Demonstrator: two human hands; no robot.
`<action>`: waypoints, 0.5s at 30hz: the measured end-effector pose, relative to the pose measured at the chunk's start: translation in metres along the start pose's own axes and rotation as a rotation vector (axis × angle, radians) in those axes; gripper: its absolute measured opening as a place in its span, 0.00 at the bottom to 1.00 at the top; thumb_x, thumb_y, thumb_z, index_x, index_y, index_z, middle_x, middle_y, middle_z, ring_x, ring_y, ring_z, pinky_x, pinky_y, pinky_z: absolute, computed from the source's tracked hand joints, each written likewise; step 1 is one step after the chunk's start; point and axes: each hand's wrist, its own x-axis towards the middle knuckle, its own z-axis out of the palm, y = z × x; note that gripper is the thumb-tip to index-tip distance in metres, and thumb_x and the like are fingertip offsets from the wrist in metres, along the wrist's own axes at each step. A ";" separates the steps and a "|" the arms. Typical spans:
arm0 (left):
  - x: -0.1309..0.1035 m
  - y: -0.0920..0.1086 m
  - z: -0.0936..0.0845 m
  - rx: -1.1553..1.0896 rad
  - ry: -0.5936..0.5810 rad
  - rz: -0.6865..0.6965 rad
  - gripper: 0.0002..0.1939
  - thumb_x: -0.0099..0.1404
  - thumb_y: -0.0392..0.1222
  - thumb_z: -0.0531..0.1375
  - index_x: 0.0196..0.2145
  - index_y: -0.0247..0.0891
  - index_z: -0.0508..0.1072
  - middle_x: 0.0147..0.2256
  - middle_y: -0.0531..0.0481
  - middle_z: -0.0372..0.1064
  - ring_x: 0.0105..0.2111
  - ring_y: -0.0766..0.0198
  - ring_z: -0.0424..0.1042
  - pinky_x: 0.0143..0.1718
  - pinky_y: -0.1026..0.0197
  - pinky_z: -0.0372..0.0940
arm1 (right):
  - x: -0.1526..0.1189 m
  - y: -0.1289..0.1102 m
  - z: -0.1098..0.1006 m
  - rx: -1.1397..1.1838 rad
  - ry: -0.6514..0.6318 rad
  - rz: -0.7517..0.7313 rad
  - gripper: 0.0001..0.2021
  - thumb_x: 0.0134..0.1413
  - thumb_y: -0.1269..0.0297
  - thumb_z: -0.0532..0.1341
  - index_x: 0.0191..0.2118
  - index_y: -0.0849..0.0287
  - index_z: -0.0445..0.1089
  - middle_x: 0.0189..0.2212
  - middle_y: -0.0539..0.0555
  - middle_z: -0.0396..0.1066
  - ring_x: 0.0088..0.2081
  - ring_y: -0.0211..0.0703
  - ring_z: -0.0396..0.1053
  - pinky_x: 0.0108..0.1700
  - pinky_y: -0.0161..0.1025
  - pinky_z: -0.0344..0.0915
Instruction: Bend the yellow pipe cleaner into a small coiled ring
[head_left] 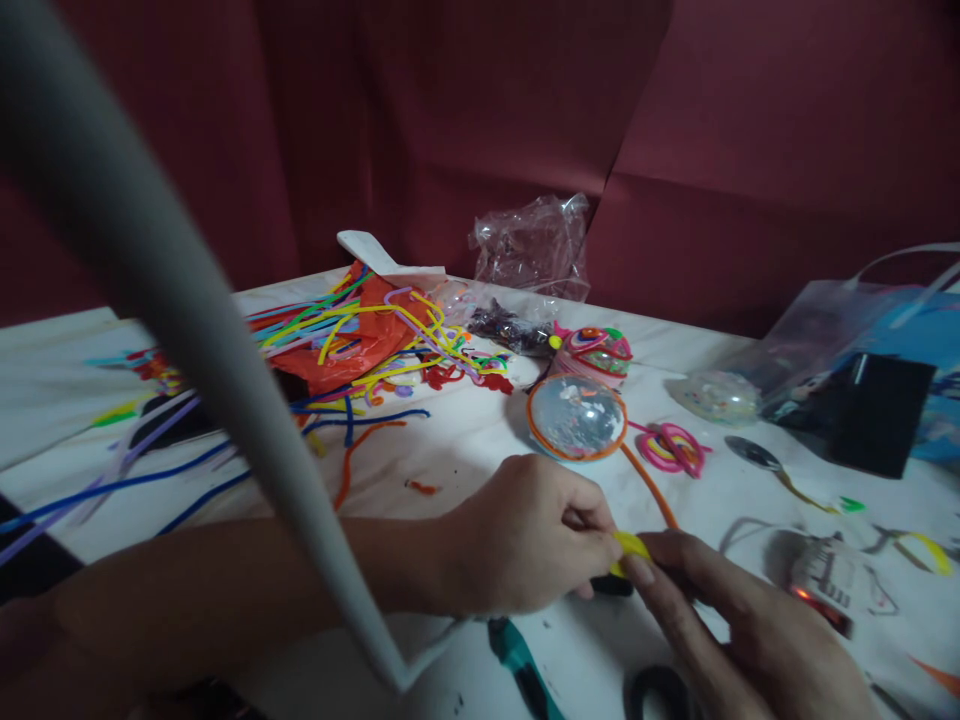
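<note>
Blurred grey tube (pixel 187 330) crosses the near left, hiding part of the left forearm. Left hand (pixel 525 535) and right hand (pixel 720 620), the latter cut off by the frame's lower edge, both pinch a small yellow piece (pixel 630 545) between fingertips; its exact form is hard to make out. Beyond lie a glossy clear dome (pixel 576 416) rimmed in orange, fuzzy pipe cleaners (pixel 360 345), and a crinkled plastic bag (pixel 534 245).

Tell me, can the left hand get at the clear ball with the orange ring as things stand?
Probably yes. The clear ball lies just beyond the left hand with bare table between, but that hand and the right hand pinch a yellow piece.
</note>
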 end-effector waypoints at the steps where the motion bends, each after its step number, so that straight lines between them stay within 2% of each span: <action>1: 0.001 0.001 0.000 -0.045 0.005 -0.014 0.06 0.56 0.35 0.56 0.24 0.33 0.70 0.17 0.57 0.62 0.17 0.74 0.62 0.17 0.72 0.55 | 0.000 0.002 -0.001 -0.014 0.010 -0.009 0.11 0.61 0.55 0.54 0.33 0.53 0.69 0.26 0.49 0.74 0.24 0.38 0.73 0.25 0.27 0.66; 3: 0.002 0.003 0.000 -0.126 0.009 -0.040 0.06 0.56 0.36 0.57 0.23 0.33 0.68 0.16 0.57 0.61 0.17 0.74 0.63 0.18 0.72 0.57 | 0.001 0.006 -0.004 -0.024 0.007 -0.031 0.09 0.60 0.56 0.56 0.40 0.52 0.69 0.31 0.50 0.77 0.30 0.40 0.75 0.27 0.26 0.68; 5: 0.003 0.004 0.000 -0.182 0.008 -0.061 0.07 0.57 0.35 0.57 0.22 0.33 0.67 0.16 0.58 0.61 0.16 0.74 0.63 0.19 0.72 0.59 | 0.002 0.007 -0.007 0.005 -0.016 -0.060 0.09 0.59 0.57 0.57 0.43 0.52 0.68 0.33 0.51 0.77 0.31 0.41 0.76 0.29 0.26 0.70; 7: 0.004 0.004 0.001 -0.223 0.000 -0.077 0.07 0.56 0.35 0.58 0.22 0.33 0.67 0.16 0.58 0.62 0.16 0.74 0.62 0.18 0.72 0.59 | 0.004 0.005 -0.008 0.040 -0.042 -0.042 0.08 0.59 0.57 0.57 0.39 0.53 0.70 0.29 0.50 0.77 0.26 0.39 0.74 0.26 0.26 0.69; 11: 0.003 0.002 0.002 -0.259 -0.025 -0.086 0.07 0.56 0.34 0.58 0.21 0.32 0.67 0.18 0.56 0.64 0.16 0.74 0.64 0.18 0.72 0.59 | 0.003 -0.001 -0.003 0.070 -0.015 0.126 0.15 0.59 0.53 0.55 0.28 0.55 0.71 0.15 0.47 0.67 0.17 0.37 0.65 0.18 0.28 0.62; 13: 0.003 0.002 0.003 -0.268 -0.025 -0.086 0.07 0.56 0.33 0.58 0.21 0.32 0.67 0.18 0.56 0.65 0.16 0.75 0.64 0.18 0.72 0.59 | 0.001 -0.002 0.000 0.079 0.027 0.196 0.17 0.58 0.51 0.55 0.26 0.55 0.70 0.13 0.46 0.62 0.16 0.36 0.61 0.19 0.29 0.60; 15: 0.004 0.001 0.004 -0.290 -0.009 -0.088 0.07 0.56 0.32 0.58 0.21 0.32 0.67 0.17 0.57 0.64 0.16 0.75 0.64 0.18 0.72 0.58 | 0.000 0.001 0.002 0.132 0.004 0.248 0.19 0.58 0.49 0.55 0.24 0.56 0.69 0.13 0.46 0.60 0.15 0.35 0.58 0.17 0.29 0.59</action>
